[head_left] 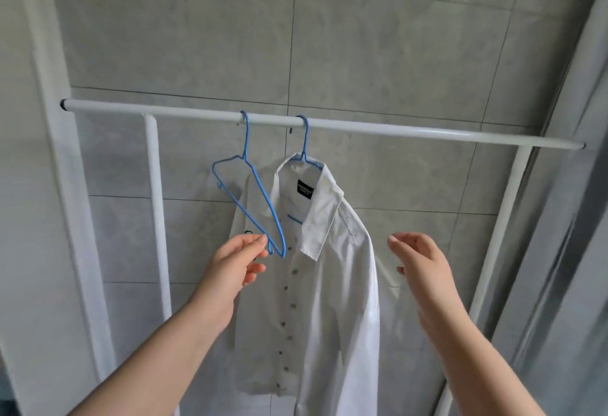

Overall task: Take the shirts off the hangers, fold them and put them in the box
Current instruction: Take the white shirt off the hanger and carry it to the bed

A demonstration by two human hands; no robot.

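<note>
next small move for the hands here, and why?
Probably let the left hand leave the empty hanger and bring both hands to the shirt's collar. That hanger hangs bare and tilted on the rail, its lower tip at the left fingertips. The white shirt is still on the second hanger, and the right hand is open, apart from the sleeve.

Both bare forearms raised, left hand (235,261) fingers loosely curled, right hand (419,261) open, fingers relaxed
</note>
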